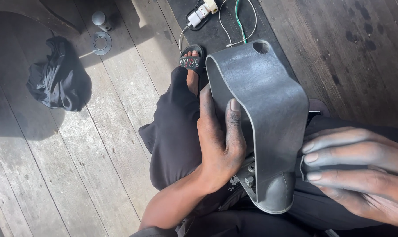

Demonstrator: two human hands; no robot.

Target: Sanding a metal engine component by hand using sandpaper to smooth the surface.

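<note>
A grey curved metal part [269, 101] with a round hole near its far end rests on my lap, over dark trousers. My left hand [218, 136] grips its left edge, thumb lying along the rim and fingers tucked behind. My right hand [356, 169], smeared grey, presses its fingers flat against the part's right side, with a small dark scrap just visible under the fingertips. A small metal clasp [247, 175] shows below the part near my left wrist.
My foot in a black sandal [191, 61] stands on the wooden plank floor. A dark crumpled cloth [58, 74] lies at left, beside a small round metal fitting [101, 42]. A black mat with white plugs [201, 11] and loose wires [238, 22] lies ahead.
</note>
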